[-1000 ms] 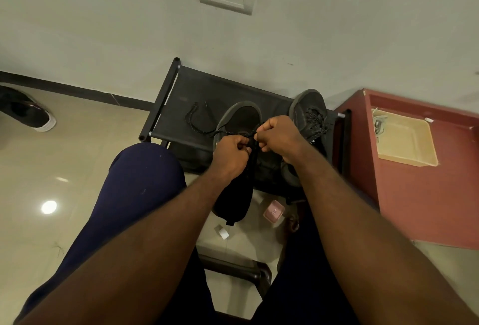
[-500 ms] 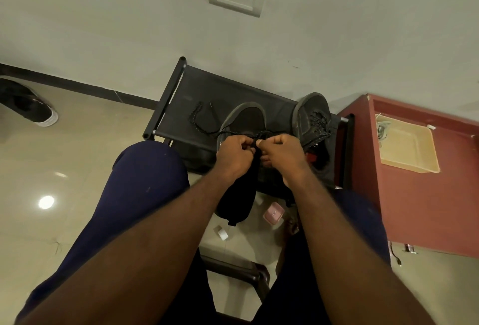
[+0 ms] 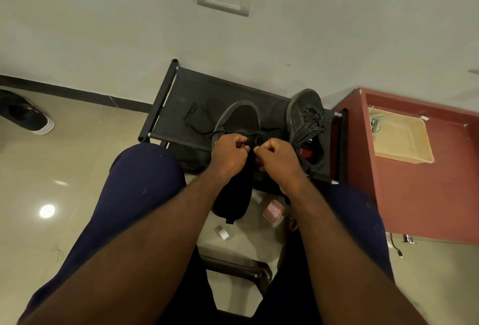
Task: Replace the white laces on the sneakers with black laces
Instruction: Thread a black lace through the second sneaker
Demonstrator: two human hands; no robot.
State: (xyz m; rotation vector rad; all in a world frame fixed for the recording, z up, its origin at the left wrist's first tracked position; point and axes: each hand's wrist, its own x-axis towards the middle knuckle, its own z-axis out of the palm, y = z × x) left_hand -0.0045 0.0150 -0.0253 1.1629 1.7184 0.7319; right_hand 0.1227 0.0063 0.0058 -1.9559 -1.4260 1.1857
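Note:
A dark sneaker [image 3: 239, 120] lies on the black rack [image 3: 181, 96] with its toe toward the wall and its heel hanging over the front edge. My left hand [image 3: 228, 155] and my right hand [image 3: 276, 156] sit side by side over its lacing area, each pinching the black lace [image 3: 197, 127]. One end of that lace trails in a loop to the left across the rack. A second dark sneaker [image 3: 307, 117] with black laces threaded stands to the right. The eyelets under my hands are hidden.
A red-brown cabinet [image 3: 420, 190] with a beige tray [image 3: 404, 138] holding a pale lace stands at the right. On the floor lie a pink case [image 3: 272, 210], a small white scrap [image 3: 223, 232] and another shoe [image 3: 28, 114] far left. My knees flank the rack.
My right hand has slid down and back from the laces toward me, and both hands now sit level. The view has shifted slightly.

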